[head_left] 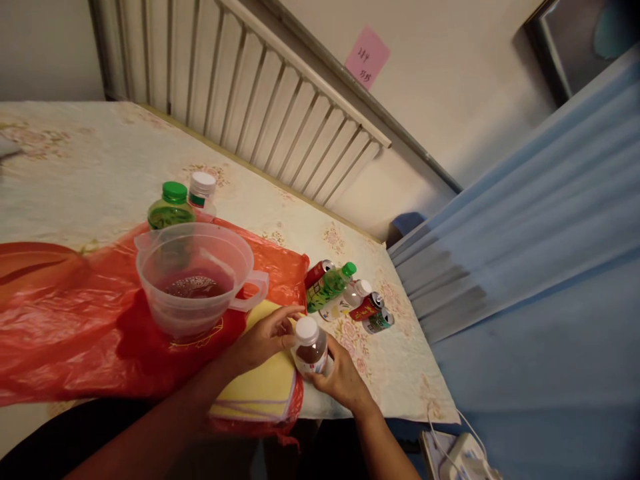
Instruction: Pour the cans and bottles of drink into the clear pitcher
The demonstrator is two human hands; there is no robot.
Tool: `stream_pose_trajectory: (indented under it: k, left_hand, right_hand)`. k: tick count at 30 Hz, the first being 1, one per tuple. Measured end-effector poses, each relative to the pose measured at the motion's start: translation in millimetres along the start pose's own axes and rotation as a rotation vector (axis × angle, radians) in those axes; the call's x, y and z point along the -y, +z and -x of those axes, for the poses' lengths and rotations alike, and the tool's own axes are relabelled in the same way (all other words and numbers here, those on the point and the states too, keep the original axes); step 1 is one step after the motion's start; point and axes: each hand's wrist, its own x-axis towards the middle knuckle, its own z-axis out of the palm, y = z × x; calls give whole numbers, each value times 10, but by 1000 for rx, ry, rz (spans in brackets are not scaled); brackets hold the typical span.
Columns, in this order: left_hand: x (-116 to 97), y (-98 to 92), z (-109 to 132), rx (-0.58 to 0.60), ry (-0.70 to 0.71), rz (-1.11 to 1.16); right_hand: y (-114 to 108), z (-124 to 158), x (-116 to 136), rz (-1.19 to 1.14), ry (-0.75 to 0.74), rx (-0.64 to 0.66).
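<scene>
- head view: as both hands meet at the near edge of the flower-patterned cloth [240, 190], the small clear plastic bottle with white cap and brownish contents [311, 351] sits between them.
- bottle axis: close to upright, cap up; whether its base bears on the cloth cannot be told.
- right hand [345, 377]: grasping the bottle body from the right.
- left hand [270, 337]: fingers loosely curved, unclosed, just left of the cap; contact cannot be confirmed.
- translucent plastic jug with side handle [193, 313]: left of the bottle and farther out, handle pointing bottleward; the left hand is nearer to it.
</scene>
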Motion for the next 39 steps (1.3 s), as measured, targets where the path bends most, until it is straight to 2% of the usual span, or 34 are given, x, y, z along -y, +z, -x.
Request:
stream_pose_trajectory:
  k: [5, 9, 16, 24, 29, 33, 39]
  left_hand:
    - [-100, -30, -6, -81, 40, -81]
    - [-129, -58, 2, -101, 57, -109]
    - [-190, -70, 40, -107, 117, -136]
    - [-200, -59, 33, -178, 140, -132]
    - [-243, -17, 80, -300, 190, -396]
    - [-317, 29, 143, -362, 286, -642]
    - [-395, 81, 203, -386, 380, -730]
  right_hand:
    - [7, -113, 35, -18, -9, 61]
    - [13, -146, 42, -63, 9, 95]
    - [17, -170, 62, -51, 11, 109]
    - [75, -174, 47, -105, 79, 110]
    - [103, -167, 27, -20, 65, 89]
    - [86, -146, 4, 27, 31, 79]
    - [-26, -101, 104, 105, 28, 77]
